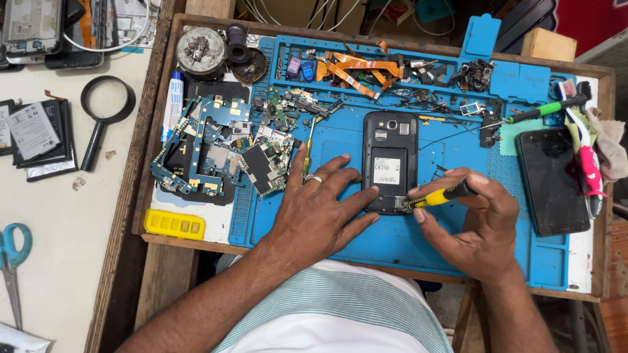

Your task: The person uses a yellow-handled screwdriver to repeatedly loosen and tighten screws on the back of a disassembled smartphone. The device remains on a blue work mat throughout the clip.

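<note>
my left hand lies flat on the blue mat, fingers spread, their tips pressing the lower left edge of the opened phone; the phone rests back-up in the mat's middle; my right hand has its fingers closed around a yellow-handled screwdriver, tip at the phone's bottom edge; a heap of circuit boards sits left of the phone; a dark phone lies to the right; a magnifying glass rests on the tabletop.
</note>
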